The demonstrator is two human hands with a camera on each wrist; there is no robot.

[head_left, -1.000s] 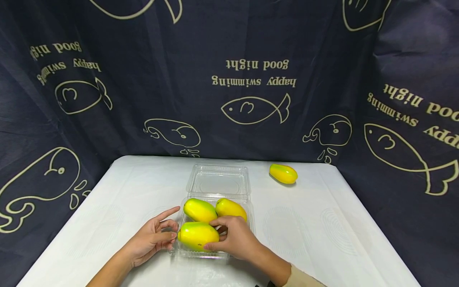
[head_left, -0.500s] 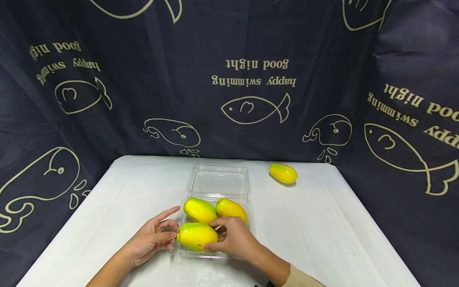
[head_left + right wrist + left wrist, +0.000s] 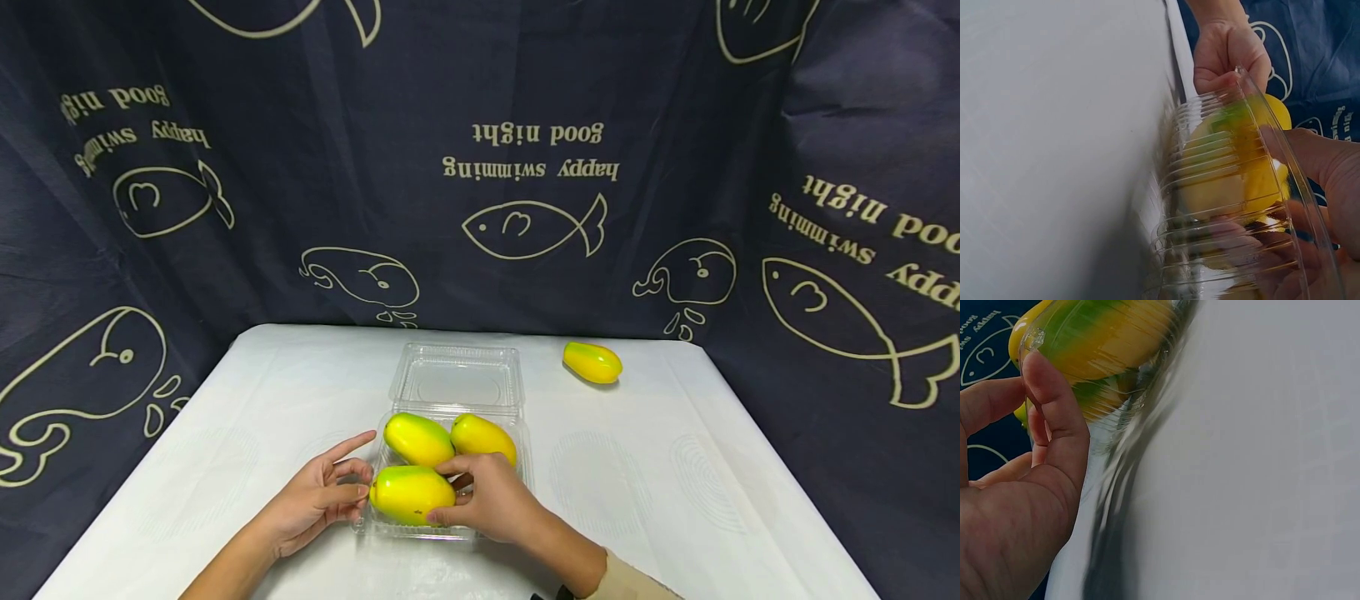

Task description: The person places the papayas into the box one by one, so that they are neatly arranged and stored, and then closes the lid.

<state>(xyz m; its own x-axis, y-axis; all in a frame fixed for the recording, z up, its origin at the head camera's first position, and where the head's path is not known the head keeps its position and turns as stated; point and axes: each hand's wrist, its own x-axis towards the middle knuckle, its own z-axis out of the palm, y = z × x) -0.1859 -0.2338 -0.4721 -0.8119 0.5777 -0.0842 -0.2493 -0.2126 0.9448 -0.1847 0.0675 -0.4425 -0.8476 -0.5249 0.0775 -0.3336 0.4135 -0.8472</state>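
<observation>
A clear plastic clamshell container [image 3: 392,528] lies open on the table, its lid [image 3: 457,371] folded back. At its near-left corner, my left hand [image 3: 318,502] pinches the rim between thumb and fingers, with the index finger stretched out. My right hand [image 3: 491,498] grips the right end of the front yellow-green papaya [image 3: 412,493], thumb on the near side. In the right wrist view this papaya [image 3: 1275,112] shows through the ribbed wall. Behind it in the tray sit another papaya [image 3: 416,438] at left and one [image 3: 486,437] at right, partly covered by my right hand.
A further papaya [image 3: 592,362] lies apart on the white-covered table [image 3: 637,467], near its back edge and right of the lid. Dark blue curtains [image 3: 525,292] printed with fish and whales stand behind the table and on both sides.
The front papaya has shifted very slightly left in the tray, with my right hand still on it. My left hand has stayed at the container's corner.
</observation>
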